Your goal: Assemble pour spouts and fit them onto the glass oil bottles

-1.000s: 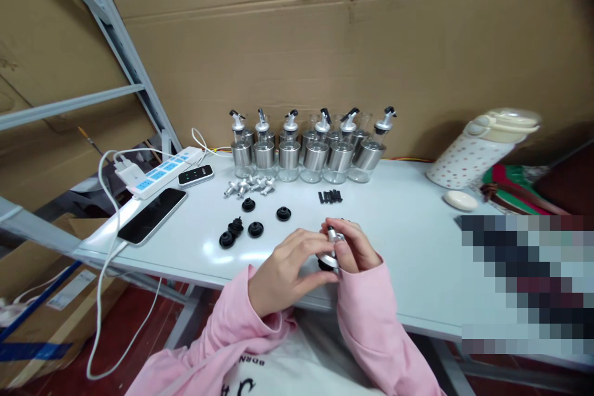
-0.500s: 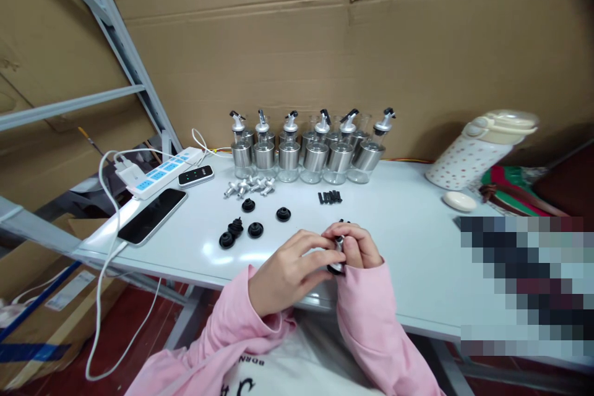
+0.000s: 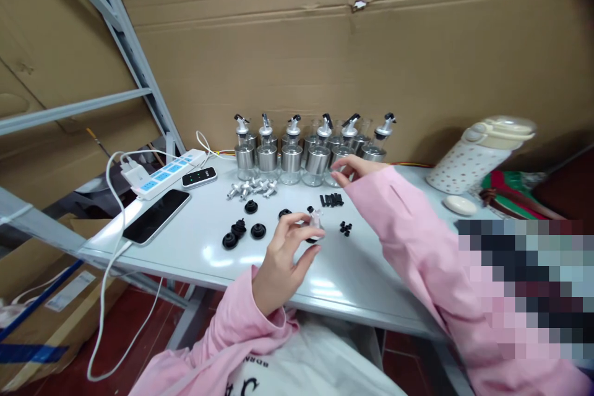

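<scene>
My left hand [image 3: 283, 253] pinches a small pourer spout [image 3: 314, 225] with a black base and silver top, just above the white table [image 3: 394, 260]. My right hand [image 3: 353, 168] is stretched out to the row of glass-and-steel dispenser bottles [image 3: 306, 151] at the back, fingers apart and close to a bottle on the right of the row, holding nothing. Loose black rubber stoppers [image 3: 244, 226], silver spout pieces [image 3: 250, 187], short black tubes [image 3: 331, 200] and tiny black caps [image 3: 345, 228] lie between the bottles and my left hand.
A phone [image 3: 156, 215], a small black device [image 3: 198, 177] and a power strip [image 3: 162, 174] with white cables lie at the left. A dotted thermos [image 3: 477, 154] and a white oval bar [image 3: 460, 204] sit at the right. Cardboard lines the wall; a metal rack stands left.
Both hands were together on the spout near the table's front edge. Now my right hand has let go and reached to the bottles, while my left carried the spout forward.
</scene>
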The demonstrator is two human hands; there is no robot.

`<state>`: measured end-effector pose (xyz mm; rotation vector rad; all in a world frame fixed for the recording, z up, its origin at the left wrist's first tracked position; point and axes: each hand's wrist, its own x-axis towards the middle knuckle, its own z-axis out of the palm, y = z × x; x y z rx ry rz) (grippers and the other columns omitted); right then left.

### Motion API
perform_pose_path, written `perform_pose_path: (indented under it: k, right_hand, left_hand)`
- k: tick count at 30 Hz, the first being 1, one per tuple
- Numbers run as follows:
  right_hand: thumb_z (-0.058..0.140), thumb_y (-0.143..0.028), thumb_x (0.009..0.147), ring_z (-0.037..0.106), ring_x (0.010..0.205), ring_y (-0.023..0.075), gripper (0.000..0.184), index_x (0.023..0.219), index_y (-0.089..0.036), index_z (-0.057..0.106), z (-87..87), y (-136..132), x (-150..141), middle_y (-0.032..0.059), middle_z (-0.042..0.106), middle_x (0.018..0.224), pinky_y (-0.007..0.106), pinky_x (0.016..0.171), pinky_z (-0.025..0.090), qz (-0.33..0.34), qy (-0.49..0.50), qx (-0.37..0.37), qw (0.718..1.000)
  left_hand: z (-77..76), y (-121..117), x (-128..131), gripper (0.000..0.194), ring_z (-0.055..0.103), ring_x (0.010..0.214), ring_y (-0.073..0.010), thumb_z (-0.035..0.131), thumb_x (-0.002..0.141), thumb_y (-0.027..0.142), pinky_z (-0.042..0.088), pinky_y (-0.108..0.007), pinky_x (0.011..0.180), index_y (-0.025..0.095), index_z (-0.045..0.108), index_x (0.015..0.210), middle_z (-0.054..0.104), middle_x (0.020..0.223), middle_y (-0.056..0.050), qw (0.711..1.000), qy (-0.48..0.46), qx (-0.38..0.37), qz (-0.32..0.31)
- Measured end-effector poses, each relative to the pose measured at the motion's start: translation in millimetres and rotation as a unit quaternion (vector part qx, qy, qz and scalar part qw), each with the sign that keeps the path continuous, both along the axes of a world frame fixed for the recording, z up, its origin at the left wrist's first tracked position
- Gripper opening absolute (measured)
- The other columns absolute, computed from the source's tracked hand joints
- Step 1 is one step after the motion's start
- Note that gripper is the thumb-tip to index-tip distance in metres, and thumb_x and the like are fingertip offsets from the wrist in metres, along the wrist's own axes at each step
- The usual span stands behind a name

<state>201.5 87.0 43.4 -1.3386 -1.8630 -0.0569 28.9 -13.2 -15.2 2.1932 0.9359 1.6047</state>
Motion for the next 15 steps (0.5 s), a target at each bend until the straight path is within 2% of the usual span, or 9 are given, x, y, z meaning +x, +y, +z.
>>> perform_pose_path:
  k: [2,4,7,15]
  right_hand:
    - [0.058,-0.026,0.075,0.055,0.061,0.0156,0.011,0.081,-0.020,0.065,-26.0,35,13,0.0042,0.061,0.071,0.031,0.064,0.046,-0.008,-0.049,-0.034,0.998]
    - [0.066,-0.029,0.068,0.058,0.075,0.0219,0.016,0.082,-0.020,0.067,-52.1,61,26,0.0089,0.062,0.085,0.036,0.073,0.047,-0.020,-0.091,-0.077,0.993]
    - [0.069,-0.031,0.066,0.058,0.084,0.0263,0.023,0.087,-0.022,0.070,-77.6,77,39,0.0102,0.062,0.091,0.041,0.080,0.047,0.005,-0.127,-0.127,0.984]
    - [0.066,-0.019,0.066,0.059,0.068,0.0178,0.006,0.068,-0.020,0.071,-93.9,86,42,0.0051,0.064,0.075,0.032,0.073,0.049,0.069,-0.150,-0.161,0.973]
  left_hand:
    - [1.1,0,0,0.021,0.056,0.099,-0.0146,0.052,0.084,0.007,0.049,-0.029,0.086,0.020,0.053,0.100,0.049,0.106,-0.007,1.000,0.002,-0.009,0.008]
    - [2.4,1,1,0.020,0.056,0.100,-0.0141,0.051,0.084,0.005,0.048,-0.028,0.086,0.019,0.053,0.097,0.049,0.105,-0.006,1.000,0.003,-0.021,0.017]
    - [3.5,1,1,0.020,0.056,0.099,-0.0140,0.049,0.084,0.004,0.048,-0.028,0.086,0.020,0.053,0.096,0.050,0.105,-0.006,0.999,0.005,-0.024,0.026]
    - [2.5,0,0,0.020,0.056,0.102,-0.0140,0.048,0.084,0.004,0.047,-0.026,0.087,0.020,0.054,0.096,0.049,0.106,-0.006,0.998,0.017,-0.046,0.024]
